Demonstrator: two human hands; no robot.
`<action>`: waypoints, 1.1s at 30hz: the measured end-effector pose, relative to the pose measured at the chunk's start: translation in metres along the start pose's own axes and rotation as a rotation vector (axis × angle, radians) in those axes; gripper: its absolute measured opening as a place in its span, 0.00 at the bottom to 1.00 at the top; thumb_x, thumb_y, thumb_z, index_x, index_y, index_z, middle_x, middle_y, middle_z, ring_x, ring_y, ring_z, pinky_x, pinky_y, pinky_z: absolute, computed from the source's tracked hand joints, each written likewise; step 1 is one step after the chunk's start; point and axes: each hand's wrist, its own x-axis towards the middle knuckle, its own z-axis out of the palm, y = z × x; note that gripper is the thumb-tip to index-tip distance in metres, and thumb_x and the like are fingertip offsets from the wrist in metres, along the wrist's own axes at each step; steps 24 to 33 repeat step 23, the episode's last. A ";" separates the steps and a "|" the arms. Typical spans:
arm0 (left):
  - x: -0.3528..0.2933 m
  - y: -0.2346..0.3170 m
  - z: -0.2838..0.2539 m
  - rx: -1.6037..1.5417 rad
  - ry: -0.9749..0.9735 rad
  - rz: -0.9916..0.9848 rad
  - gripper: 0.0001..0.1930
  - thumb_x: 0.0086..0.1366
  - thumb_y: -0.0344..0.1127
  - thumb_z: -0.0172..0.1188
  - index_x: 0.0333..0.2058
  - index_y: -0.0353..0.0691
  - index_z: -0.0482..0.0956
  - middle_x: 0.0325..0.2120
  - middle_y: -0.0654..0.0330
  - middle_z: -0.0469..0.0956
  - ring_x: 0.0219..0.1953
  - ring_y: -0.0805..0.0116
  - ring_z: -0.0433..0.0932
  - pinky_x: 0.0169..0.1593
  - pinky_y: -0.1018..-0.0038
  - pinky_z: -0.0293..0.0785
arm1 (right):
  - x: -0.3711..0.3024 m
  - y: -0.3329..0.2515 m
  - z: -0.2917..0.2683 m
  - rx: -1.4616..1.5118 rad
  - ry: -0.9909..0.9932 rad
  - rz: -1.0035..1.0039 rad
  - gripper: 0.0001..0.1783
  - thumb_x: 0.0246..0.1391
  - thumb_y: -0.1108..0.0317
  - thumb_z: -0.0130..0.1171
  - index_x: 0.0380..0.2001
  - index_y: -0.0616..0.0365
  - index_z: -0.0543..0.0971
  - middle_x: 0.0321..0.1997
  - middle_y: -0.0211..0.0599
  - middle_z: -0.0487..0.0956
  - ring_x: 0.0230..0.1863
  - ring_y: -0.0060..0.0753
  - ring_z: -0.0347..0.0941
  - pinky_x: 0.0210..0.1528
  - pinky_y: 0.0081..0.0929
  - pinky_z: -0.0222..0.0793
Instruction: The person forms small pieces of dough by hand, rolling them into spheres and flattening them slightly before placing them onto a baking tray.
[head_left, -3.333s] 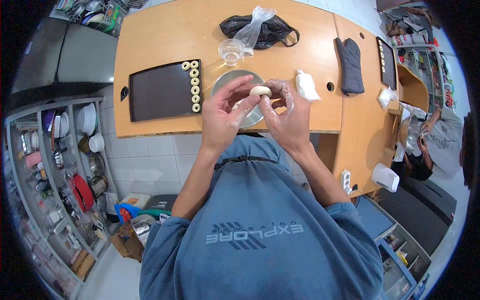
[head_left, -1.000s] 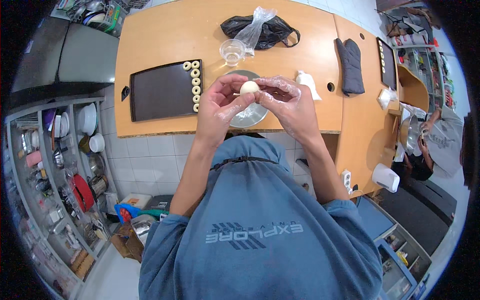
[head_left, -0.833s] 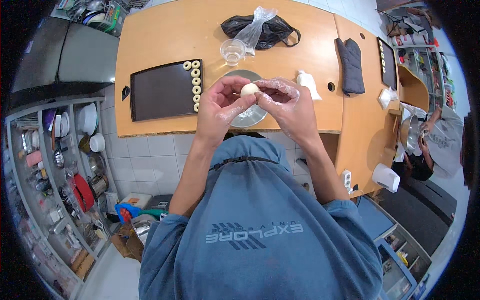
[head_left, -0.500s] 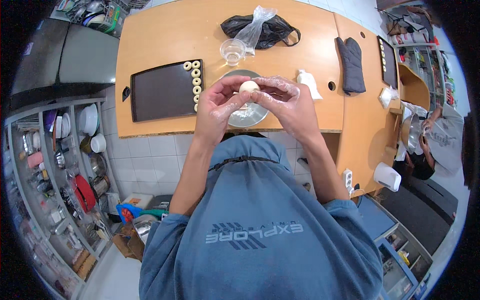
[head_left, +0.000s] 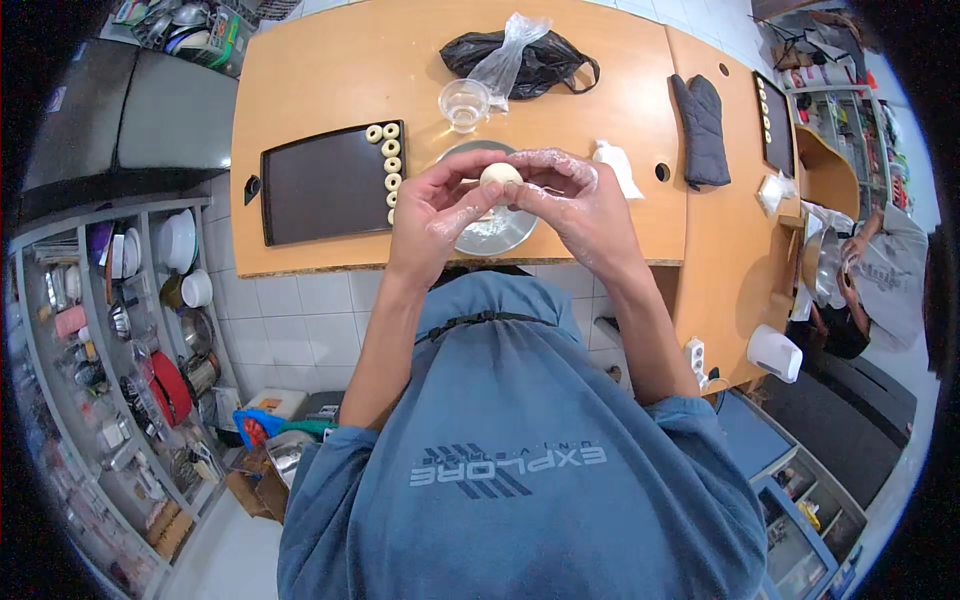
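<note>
A small round ball of pale dough (head_left: 501,176) is pinched between my two hands, above a round metal bowl (head_left: 497,236) with white flour in it. My left hand (head_left: 443,197) holds the ball's left side with thumb and fingers. From the other side my right hand (head_left: 566,194), dusted with flour, grips it with bent fingers and thumb. Left of the bowl lies a dark baking tray (head_left: 325,190), with several dough rings (head_left: 391,164) lined up along its right edge. Both hands hide part of the bowl.
Behind the bowl stand a clear plastic cup (head_left: 464,104) and a black plastic bag (head_left: 550,67). To the right are a white bag (head_left: 618,166) and a grey oven mitt (head_left: 703,130). Another person (head_left: 880,270) holds a metal bowl at far right, near a second tray (head_left: 774,125).
Both hands stay over the bowl with the dough ball between them. The ball has shifted very slightly to the right.
</note>
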 end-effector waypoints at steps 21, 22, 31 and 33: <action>-0.002 -0.009 0.011 0.160 0.112 -0.027 0.16 0.66 0.30 0.66 0.51 0.33 0.81 0.44 0.59 0.83 0.45 0.74 0.81 0.49 0.78 0.77 | 0.010 0.037 -0.003 -0.413 0.165 -0.392 0.15 0.51 0.70 0.66 0.41 0.67 0.81 0.35 0.50 0.83 0.35 0.44 0.82 0.39 0.32 0.77; -0.002 -0.011 0.013 0.112 0.144 -0.015 0.15 0.65 0.30 0.66 0.50 0.34 0.82 0.45 0.59 0.83 0.46 0.73 0.81 0.50 0.78 0.77 | 0.010 0.033 -0.003 -0.419 0.165 -0.348 0.15 0.51 0.70 0.65 0.41 0.67 0.81 0.36 0.50 0.83 0.36 0.43 0.82 0.39 0.32 0.77; -0.002 -0.011 0.013 0.111 0.144 -0.015 0.15 0.65 0.30 0.66 0.50 0.34 0.82 0.45 0.59 0.83 0.46 0.73 0.81 0.50 0.78 0.77 | 0.009 0.029 -0.003 -0.424 0.166 -0.305 0.15 0.51 0.71 0.65 0.41 0.67 0.81 0.37 0.51 0.83 0.36 0.43 0.82 0.40 0.32 0.77; -0.002 -0.011 0.013 0.111 0.144 -0.015 0.15 0.65 0.30 0.66 0.50 0.34 0.82 0.45 0.59 0.83 0.46 0.73 0.81 0.50 0.78 0.77 | 0.009 0.029 -0.003 -0.424 0.166 -0.305 0.15 0.51 0.71 0.65 0.41 0.67 0.81 0.37 0.51 0.83 0.36 0.43 0.82 0.40 0.32 0.77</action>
